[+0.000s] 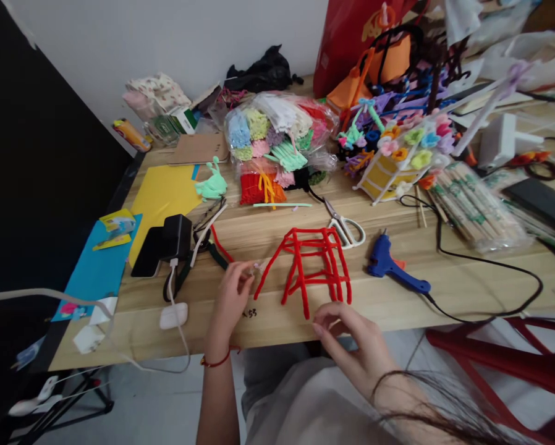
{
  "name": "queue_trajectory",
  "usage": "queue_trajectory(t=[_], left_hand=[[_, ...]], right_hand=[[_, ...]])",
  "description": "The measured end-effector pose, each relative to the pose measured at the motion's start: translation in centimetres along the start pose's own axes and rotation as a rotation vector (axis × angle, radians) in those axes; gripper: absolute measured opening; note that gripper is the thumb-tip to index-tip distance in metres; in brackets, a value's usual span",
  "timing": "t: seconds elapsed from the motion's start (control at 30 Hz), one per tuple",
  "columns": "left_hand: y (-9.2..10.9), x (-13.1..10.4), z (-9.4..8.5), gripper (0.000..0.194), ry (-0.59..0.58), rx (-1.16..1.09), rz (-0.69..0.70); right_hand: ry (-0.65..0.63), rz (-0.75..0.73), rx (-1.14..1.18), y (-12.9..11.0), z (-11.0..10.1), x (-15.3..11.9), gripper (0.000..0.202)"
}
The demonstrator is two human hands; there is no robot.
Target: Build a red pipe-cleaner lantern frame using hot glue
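A red frame of fuzzy pipe cleaners (300, 278) stands on the table before me, with slanting legs and crossbars. At its left, my left hand (235, 293) is closed in a pinch on a small whitish, see-through bit (258, 267), too small to name. My right hand (351, 337) is at the table's front edge, close to the frame's nearest leg. Its fingers are loosely curved, thumb and forefinger slightly apart, with nothing visible between them. Behind the frame lie scissors (349, 232) with white handles. A blue glue gun (393, 266) rests on its side to the right.
Bundles of coloured pipe cleaners (277, 136) fill a plastic bag at the back. A flower-covered cart (393, 170) and bagged wooden sticks (472, 204) are at right. Left are a phone (146, 253), a black charger (177, 238) and a white earbud case (173, 316) near loose cables.
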State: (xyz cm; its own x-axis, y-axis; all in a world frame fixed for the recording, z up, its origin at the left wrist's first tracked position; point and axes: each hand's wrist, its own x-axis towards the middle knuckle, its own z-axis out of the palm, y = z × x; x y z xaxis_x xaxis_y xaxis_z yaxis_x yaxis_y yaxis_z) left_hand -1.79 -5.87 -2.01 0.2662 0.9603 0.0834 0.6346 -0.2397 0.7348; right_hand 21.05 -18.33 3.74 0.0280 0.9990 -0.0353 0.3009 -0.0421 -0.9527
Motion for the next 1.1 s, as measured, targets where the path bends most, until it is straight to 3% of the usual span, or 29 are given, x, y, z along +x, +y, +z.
queue_trajectory(t=[0.1, 0.27, 0.47, 0.63, 0.8, 0.9, 0.97, 1.1], left_hand=[[1.5, 0.0, 1.2, 0.023, -0.154, -0.134, 0.139], [3.8, -0.2, 1.6, 0.022, -0.23, -0.277, 0.248], [4.6, 0.2, 2.6, 0.028, -0.26, -0.321, 0.207], [4.7, 0.2, 4.1, 0.022, -0.212, -0.504, 0.021], [4.1, 0.5, 4.4, 0.034, -0.008, -1.098, -0.411], [4.3, 1.0, 3.8, 0.045, 0.07, -1.251, -0.616], [4.9, 1.1, 3.4, 0.048, 0.068, -1.207, -0.623], [6.2, 1.1, 3.2, 0.051, -0.078, -1.099, -0.493]], right_hand=[[0.034, 0.023, -0.063, -0.3, 0.8, 0.4, 0.019], [0.082, 0.121, 0.059, -0.5, 1.6, 1.4, 0.05], [0.14, 0.133, 0.211, 0.4, 1.2, 2.9, 0.04], [0.211, 0.072, 0.232, 1.4, 1.3, 3.8, 0.028], [0.264, 0.08, 0.244, 1.8, 1.4, 4.0, 0.028], [0.276, 0.062, 0.251, 1.7, 1.4, 4.0, 0.031], [0.299, 0.039, 0.262, 1.5, 1.4, 4.1, 0.036], [0.315, 0.026, 0.292, 1.2, 1.3, 4.1, 0.037]])
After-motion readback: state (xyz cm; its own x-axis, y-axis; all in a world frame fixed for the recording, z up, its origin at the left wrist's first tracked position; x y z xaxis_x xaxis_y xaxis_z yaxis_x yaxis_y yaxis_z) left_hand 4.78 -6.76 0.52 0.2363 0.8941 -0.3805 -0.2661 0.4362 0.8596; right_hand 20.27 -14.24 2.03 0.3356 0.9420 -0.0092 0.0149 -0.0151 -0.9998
